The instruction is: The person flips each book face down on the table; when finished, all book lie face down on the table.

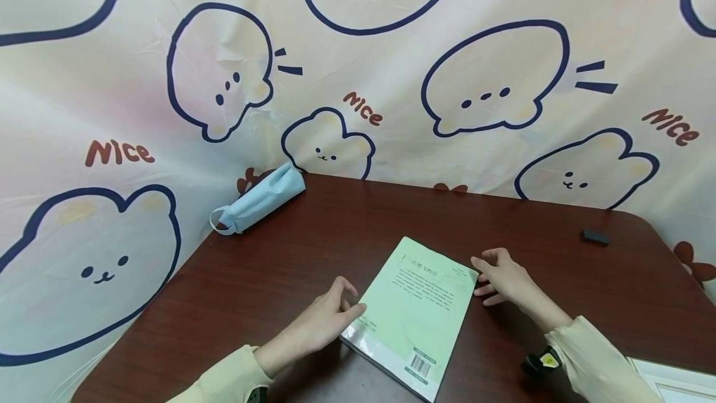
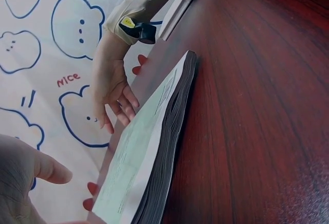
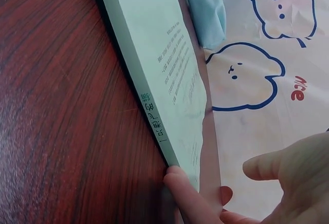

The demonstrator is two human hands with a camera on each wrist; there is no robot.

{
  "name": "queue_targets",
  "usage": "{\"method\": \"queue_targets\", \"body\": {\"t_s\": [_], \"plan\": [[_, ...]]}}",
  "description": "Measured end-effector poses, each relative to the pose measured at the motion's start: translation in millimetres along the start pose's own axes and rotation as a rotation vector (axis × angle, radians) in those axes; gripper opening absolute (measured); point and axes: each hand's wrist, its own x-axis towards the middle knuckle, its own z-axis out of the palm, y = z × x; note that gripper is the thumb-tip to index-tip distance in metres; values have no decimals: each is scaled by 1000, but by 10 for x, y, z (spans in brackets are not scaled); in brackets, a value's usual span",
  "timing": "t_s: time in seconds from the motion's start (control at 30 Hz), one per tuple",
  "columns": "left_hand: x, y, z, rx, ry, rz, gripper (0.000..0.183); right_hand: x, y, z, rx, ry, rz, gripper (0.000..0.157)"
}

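A pale green paperback book (image 1: 414, 322) lies flat on the dark wooden table, back cover up, with a barcode at its near end. In the head view my left hand (image 1: 324, 322) is at the book's left edge, its thumb by the cover and fingers loosely bent. Beside the far right corner is my right hand (image 1: 506, 278), fingers apart. The right wrist view shows a fingertip (image 3: 176, 175) at the end of the book's spine (image 3: 146, 98), with the thumb held away. In the left wrist view, the page edges (image 2: 167, 142) face the left hand's side.
A light blue pouch (image 1: 265, 198) with a loop lies at the table's far left. A small black block (image 1: 594, 238) sits at the far right. Part of a white, flat object (image 1: 679, 381) shows at the near right. Behind the table (image 1: 268, 278) hangs a cartoon-printed cloth (image 1: 403, 79).
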Motion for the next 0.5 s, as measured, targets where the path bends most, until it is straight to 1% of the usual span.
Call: {"method": "queue_targets", "body": {"t_s": [0.27,0.5], "plan": [[-7,18,6,2,-1,14,37,22,6,-2,-2,5,-10,74],[-23,14,21,17,3,-3,34,40,-8,6,17,3,-21,73]]}}
